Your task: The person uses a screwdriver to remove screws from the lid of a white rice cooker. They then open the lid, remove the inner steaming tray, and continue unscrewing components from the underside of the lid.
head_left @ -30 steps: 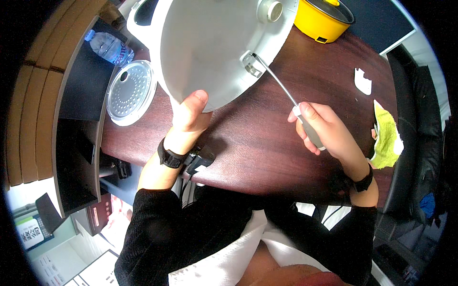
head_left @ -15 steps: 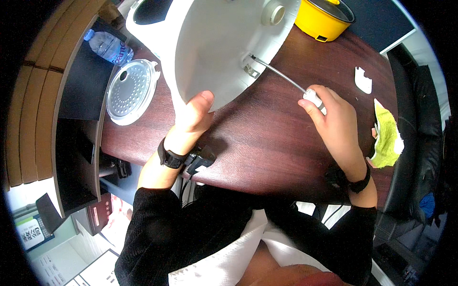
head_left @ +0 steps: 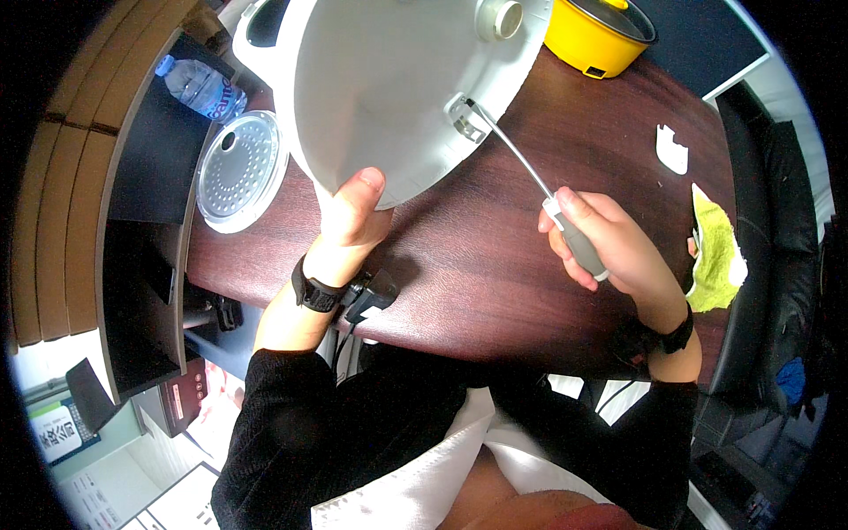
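Note:
A large white plastic housing (head_left: pixel 371 97), hollow and tilted with its open side toward me, is gripped at its near rim by my left hand (head_left: pixel 355 212), the thumb lying inside. My right hand (head_left: pixel 609 234) is closed around the grey and white handle of a screwdriver (head_left: pixel 579 243). Its thin metal shaft slants up to the left. The tip meets or nearly meets a small metal bracket (head_left: pixel 465 119) on the housing's inner wall. A round white fitting (head_left: pixel 505 19) juts from the same wall farther up.
On the dark wooden table (head_left: pixel 495 291) stand a yellow pot (head_left: pixel 596 40) at the back and a perforated translucent lid (head_left: pixel 238 172) at left, near a water bottle (head_left: pixel 203 88). To the right lie a white plastic piece (head_left: pixel 671 150) and a yellow-green cloth (head_left: pixel 717 252).
The housing has shifted slightly left and turned. My right hand has rolled over and moved a little lower, so the screwdriver's handle now shows. The left hand keeps its hold.

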Demonstrator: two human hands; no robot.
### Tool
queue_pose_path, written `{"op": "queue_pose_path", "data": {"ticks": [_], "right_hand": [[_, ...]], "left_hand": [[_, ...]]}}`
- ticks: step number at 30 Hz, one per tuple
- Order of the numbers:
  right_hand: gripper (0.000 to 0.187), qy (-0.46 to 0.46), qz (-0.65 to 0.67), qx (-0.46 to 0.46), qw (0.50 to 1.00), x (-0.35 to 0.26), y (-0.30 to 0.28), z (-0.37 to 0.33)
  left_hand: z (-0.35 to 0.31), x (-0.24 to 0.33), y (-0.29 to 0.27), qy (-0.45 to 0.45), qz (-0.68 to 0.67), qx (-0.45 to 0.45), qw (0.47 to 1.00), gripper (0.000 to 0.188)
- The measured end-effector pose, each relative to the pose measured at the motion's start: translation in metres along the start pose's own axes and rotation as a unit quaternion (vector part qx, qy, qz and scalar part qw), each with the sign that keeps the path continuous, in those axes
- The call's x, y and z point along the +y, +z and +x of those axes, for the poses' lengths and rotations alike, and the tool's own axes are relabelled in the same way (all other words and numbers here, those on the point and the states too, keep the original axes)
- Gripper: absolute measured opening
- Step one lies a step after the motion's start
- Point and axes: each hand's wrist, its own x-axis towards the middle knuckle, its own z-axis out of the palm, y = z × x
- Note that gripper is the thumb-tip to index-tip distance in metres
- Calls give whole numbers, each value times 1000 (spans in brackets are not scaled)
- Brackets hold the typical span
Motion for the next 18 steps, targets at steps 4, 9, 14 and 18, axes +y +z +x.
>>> {"op": "queue_pose_path", "data": {"ticks": [4,9,14,18], "right_hand": [[31,-181,-309,163,919,7,1,5],[30,-155,-353,214,897,-7,-9,-3],[38,-66,-435,277,854,-3,-36,1],[41,-76,-585,306,747,22,-61,16]], "left_hand": [[1,0,1,9,8,-9,1000,68],[7,0,-2,51,49,-11,997,63],[12,-2,-4,48,11,-21,999,59],[18,-3,-5,76,15,-37,996,62]]}}
